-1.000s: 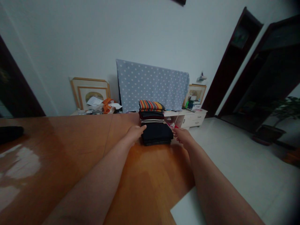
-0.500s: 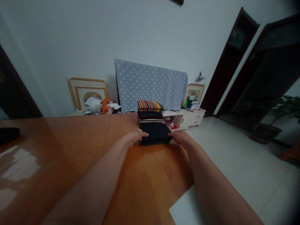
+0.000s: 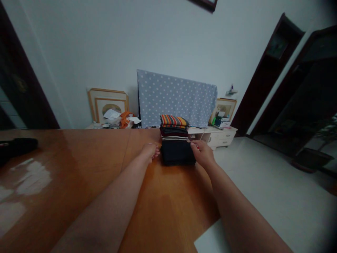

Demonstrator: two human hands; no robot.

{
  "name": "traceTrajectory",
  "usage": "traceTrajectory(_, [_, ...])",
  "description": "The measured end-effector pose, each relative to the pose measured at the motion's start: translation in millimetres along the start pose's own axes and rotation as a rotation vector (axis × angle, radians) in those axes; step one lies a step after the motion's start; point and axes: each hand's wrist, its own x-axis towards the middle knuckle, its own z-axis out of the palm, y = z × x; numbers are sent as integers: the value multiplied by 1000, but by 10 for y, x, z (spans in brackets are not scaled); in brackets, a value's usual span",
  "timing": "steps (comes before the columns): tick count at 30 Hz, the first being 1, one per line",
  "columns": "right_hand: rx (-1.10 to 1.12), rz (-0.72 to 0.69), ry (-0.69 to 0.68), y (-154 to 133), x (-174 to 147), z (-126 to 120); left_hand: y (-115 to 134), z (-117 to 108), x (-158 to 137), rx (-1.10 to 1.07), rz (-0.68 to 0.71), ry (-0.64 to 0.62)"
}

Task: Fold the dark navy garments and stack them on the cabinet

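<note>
A dark navy folded garment [image 3: 177,153] lies flat on the wooden table, with more dark folded cloth beneath it. Directly behind it stands a stack of folded clothes [image 3: 174,130], striped red, yellow and grey on top, with dark, maroon and white-striped layers below. My left hand [image 3: 150,151] is just left of the navy garment, its fingers curled in with nothing visible in them. At the garment's far right corner, my right hand [image 3: 204,154] pinches the edge between thumb and fingers; the fingertips are partly hidden.
The wooden table [image 3: 105,158] has pale worn patches at left. A black item [image 3: 19,147] lies on its left side, a white sheet [image 3: 212,239] at the near right edge. Behind are a white cabinet [image 3: 222,137], a dotted cloth cover [image 3: 176,96] and framed pictures [image 3: 108,98].
My left hand has let go of the navy garment's left edge and moved slightly away, fingers curling. My right hand has slid toward the far right corner. The whole view has shifted a little.
</note>
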Motion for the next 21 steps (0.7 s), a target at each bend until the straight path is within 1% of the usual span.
traceTrajectory(2, [-25, -87, -116, -14, -45, 134, -21, 24, 22, -35, -41, 26])
traceTrajectory(4, [-48, -83, -212, 31, -96, 252, -38, 53, 34, -57, -60, 41])
traceTrajectory(6, [-68, -62, -268, 103, -128, 328, -50, 80, 42, -67, -39, 41])
traceTrajectory(10, [-113, -82, -304, 194, -123, 365, -52, 124, 60, -80, 78, 31])
traceTrajectory(15, [-123, -94, -312, 173, -111, 355, -76, 213, 108, -113, 237, 47])
traceTrajectory(18, [-134, -93, -313, 150, -120, 351, -146, 274, 137, -112, 277, 90])
traceTrajectory(21, [-164, -116, -326, 134, -124, 343, -212, 308, 152, -86, 273, 83])
